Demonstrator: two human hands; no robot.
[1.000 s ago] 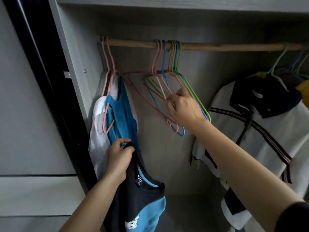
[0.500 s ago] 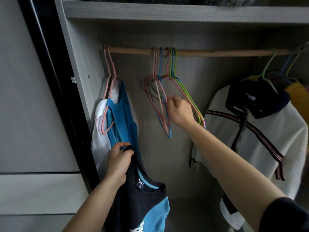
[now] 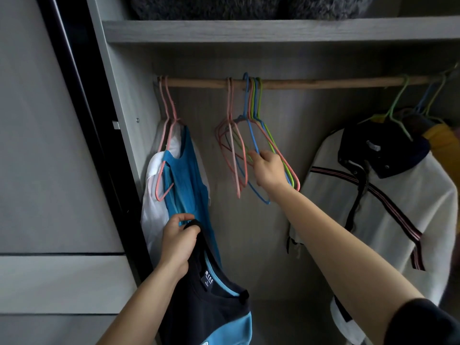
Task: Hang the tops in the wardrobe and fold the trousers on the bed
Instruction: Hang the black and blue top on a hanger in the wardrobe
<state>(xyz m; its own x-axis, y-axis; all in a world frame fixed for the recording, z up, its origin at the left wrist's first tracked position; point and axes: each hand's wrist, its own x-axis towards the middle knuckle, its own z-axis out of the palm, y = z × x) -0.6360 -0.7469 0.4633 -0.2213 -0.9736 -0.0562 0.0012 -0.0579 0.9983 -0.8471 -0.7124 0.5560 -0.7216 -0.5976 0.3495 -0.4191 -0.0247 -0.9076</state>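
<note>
I face the open wardrobe. My left hand grips the collar of a navy and light-blue T-shirt, which hangs down at the lower middle. My right hand reaches up into a bunch of empty wire hangers on the wooden rail and holds the blue hanger; its hook has risen above the rail. Pink hangers and green hangers hang beside it.
A blue vest over a white top hangs at the rail's left end. A white jacket with a dark collar and a yellow garment hang on the right. A shelf above carries dark fluffy bedding.
My right hand has moved up and a little left among the hangers, and the blue hanger's hook has lifted above the rail. My left hand keeps its grip on the T-shirt.
</note>
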